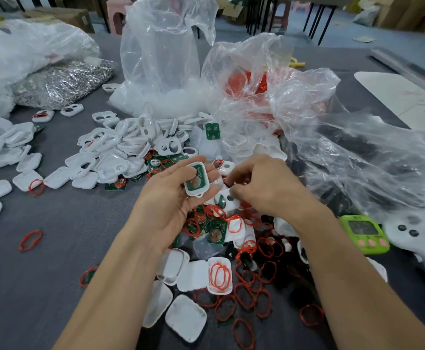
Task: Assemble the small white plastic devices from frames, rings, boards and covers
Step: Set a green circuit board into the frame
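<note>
My left hand point(171, 195) lies palm up and holds a white frame with a green board point(196, 180) seated in it. My right hand point(264, 185) hovers just right of it, fingers curled over the pile; small dark and red bits show at its fingertips, too blurred to name. Under both hands lies a heap of red rings point(249, 289), green boards point(216, 234) and white covers point(184, 315). A pile of white frames point(120, 150) sits behind the left hand.
Crumpled clear plastic bags point(277, 97) stand behind and to the right. A bag of metal clips point(62, 82) lies at the back left. A green timer point(364, 233) and a white controller point(413, 238) sit at the right. Loose red rings point(30, 239) dot the grey table.
</note>
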